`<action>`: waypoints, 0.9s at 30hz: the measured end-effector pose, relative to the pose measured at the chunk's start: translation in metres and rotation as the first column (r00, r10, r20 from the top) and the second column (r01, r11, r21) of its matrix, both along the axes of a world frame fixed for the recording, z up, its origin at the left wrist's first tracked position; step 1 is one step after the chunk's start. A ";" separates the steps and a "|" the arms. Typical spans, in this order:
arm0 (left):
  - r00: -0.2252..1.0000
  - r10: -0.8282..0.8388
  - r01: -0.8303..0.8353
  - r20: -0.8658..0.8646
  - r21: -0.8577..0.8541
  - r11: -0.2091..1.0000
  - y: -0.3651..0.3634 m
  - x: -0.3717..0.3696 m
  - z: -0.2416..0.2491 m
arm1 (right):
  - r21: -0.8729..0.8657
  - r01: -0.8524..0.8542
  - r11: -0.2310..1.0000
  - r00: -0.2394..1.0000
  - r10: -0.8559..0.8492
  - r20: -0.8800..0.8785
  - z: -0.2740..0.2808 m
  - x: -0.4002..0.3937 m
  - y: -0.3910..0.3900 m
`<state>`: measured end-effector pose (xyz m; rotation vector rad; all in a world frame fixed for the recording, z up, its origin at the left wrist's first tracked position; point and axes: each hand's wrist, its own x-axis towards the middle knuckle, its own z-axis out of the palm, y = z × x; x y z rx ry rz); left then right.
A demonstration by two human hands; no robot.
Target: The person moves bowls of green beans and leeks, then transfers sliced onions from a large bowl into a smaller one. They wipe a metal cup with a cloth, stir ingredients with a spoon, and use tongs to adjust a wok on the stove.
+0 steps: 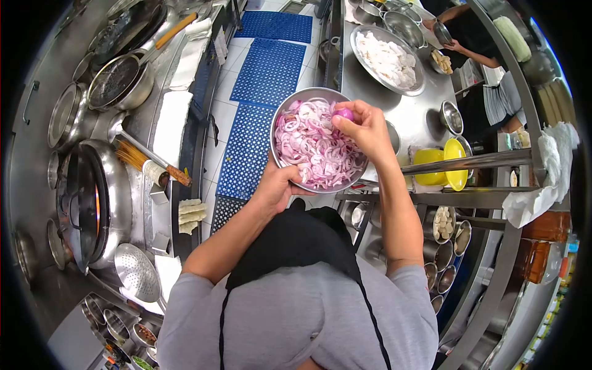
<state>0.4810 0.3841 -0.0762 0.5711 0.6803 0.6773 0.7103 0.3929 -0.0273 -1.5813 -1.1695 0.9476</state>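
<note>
My left hand [275, 188] grips the lower left rim of a round metal bowl [320, 91], its thumb over the edge and its fingers underneath. Sliced red onions [311, 151], mostly thin purple-and-white rings, fill the bowl. Over its upper right side, my right hand [370, 131] pinches a darker purple piece of red onion [344, 114] between thumb and fingers. The bowl is held up in front of my black apron [283, 243], tilted so that its contents face me.
On the right counter stand a large bowl of whitish pieces [385, 60] and yellow bowls [428, 159]. A co-worker's hand [454, 47] holds a metal bowl there. At left are a wok [86, 203] over a flame and a skimmer [137, 271]. Blue mats [268, 71] cover the aisle.
</note>
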 end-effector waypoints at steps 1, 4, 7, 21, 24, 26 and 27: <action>1.000 -0.009 0.009 -0.006 -0.002 1.000 -0.001 0.000 0.000 | 0.046 0.025 0.999 0.990 -0.031 0.140 0.000 -0.002 0.004; 0.999 -0.045 0.044 -0.023 -0.008 0.999 -0.005 0.002 0.007 | 0.155 0.013 0.988 0.877 -0.086 0.474 0.006 -0.017 0.017; 0.998 -0.057 0.057 -0.031 -0.023 0.998 -0.006 0.004 0.008 | 0.130 -0.133 0.983 0.886 0.059 0.459 -0.004 -0.033 0.027; 0.995 -0.081 0.090 0.065 -0.147 0.985 0.017 -0.007 -0.018 | -0.262 -0.442 0.858 0.476 0.471 0.743 0.017 -0.007 -0.015; 0.991 -0.099 0.115 0.091 -0.193 0.974 0.024 -0.011 -0.018 | -0.347 -0.404 0.847 0.405 0.506 0.762 0.018 -0.012 -0.021; 0.993 -0.104 0.112 0.060 -0.146 0.983 0.025 -0.012 -0.015 | -0.341 -0.390 0.856 0.408 0.492 0.769 0.007 -0.008 -0.012; 0.992 -0.120 0.124 0.049 -0.104 0.987 0.024 -0.011 -0.012 | -0.300 -0.372 0.878 0.453 0.454 0.767 0.001 -0.008 -0.008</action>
